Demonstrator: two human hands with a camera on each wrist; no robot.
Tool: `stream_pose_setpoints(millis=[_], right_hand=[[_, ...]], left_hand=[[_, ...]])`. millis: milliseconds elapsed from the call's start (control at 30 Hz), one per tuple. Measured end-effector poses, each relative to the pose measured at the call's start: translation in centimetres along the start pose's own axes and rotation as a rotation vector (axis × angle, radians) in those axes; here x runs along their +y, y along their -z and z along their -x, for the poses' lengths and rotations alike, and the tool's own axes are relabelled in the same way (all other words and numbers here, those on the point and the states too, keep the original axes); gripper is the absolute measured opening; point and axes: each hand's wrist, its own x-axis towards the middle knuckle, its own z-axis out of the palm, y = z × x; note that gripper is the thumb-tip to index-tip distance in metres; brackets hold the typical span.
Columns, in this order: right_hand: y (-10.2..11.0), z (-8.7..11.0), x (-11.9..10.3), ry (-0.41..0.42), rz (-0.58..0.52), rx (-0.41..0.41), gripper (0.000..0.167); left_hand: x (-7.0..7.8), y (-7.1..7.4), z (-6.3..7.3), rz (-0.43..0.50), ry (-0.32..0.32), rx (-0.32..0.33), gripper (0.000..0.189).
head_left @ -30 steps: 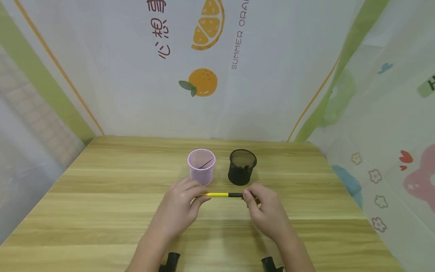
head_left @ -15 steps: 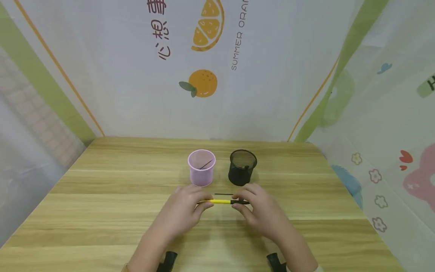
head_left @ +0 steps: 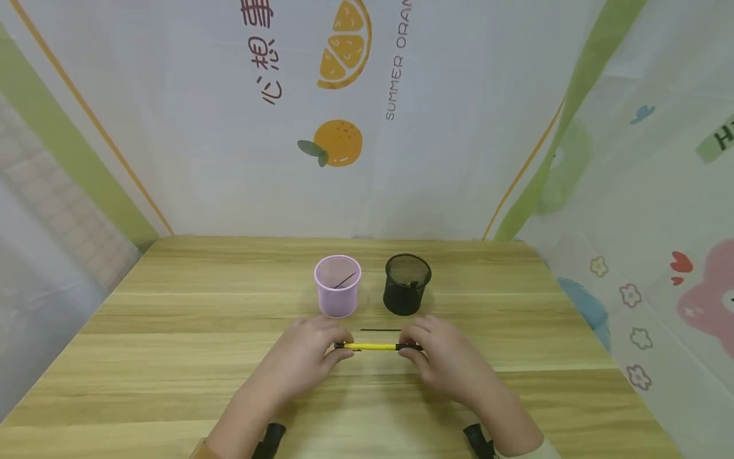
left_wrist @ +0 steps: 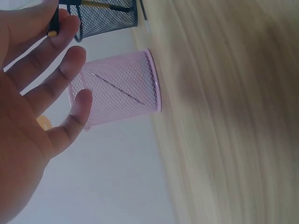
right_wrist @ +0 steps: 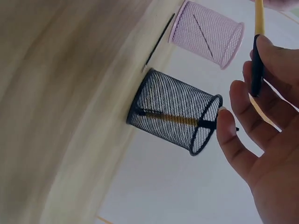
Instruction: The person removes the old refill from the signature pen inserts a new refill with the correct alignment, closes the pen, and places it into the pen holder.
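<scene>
A yellow pen [head_left: 371, 347] with black ends lies level between my two hands, over the table. My left hand [head_left: 312, 349] pinches its left end between thumb and fingertips; in the left wrist view the other fingers are spread. At the black right end, my right hand [head_left: 437, 350] pinches with thumb and index finger. Behind the pen, a thin black pen refill [head_left: 380, 329] lies on the table. A pink mesh pen cup [head_left: 338, 296] stands beyond the left hand, a similar thin stick leaning inside. To its right is a black mesh pen cup [right_wrist: 175, 112] containing another yellow and black pen [right_wrist: 173, 118].
The wood-grain table [head_left: 201, 299] reaches back to a white printed curtain [head_left: 436, 172]. Another patterned curtain [head_left: 608, 255] hangs along the right side. Near the front, black camera mounts [head_left: 269, 440] show beside the wrists.
Both hands have moved nearer to me with the pen, and the refill behind it now shows. The right hand's fingers have shifted along the black end. A black tip shows at the left end.
</scene>
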Motion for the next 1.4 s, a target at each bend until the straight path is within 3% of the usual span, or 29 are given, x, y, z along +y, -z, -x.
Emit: stream_pose_setpoints(millis=[233, 467, 667, 900, 1200, 1400], right_hand=[[2.6, -0.8, 1.7, 0.09, 0.011, 0.147, 0.013], [6.5, -2.4, 3.4, 0.07, 0.128, 0.375, 0.018], [7.5, -4.1, 3.3, 0.071, 0.149, 0.453, 0.013], [5.1, -6.2, 3.9, 0.092, 0.177, 0.39, 0.014], [2.1, -7.4, 4.6, 0.01, 0.279, 0.105, 0.012], [1.2, -7.5, 4.7, -0.033, 0.285, 0.026, 0.017]], left_hand=[[-0.8, 0.3, 0.5, 0.014, 0.063, -0.019, 0.009], [-1.3, 0.6, 0.9, 0.042, 0.084, -0.025, 0.006], [-1.3, 0.5, 0.9, 0.02, 0.077, -0.033, 0.005], [-1.2, 0.6, 0.9, 0.017, 0.066, -0.022, 0.005], [-1.4, 0.4, 1.2, 0.006, 0.047, -0.006, 0.005], [-1.5, 0.1, 1.1, 0.017, 0.056, -0.02, 0.005]])
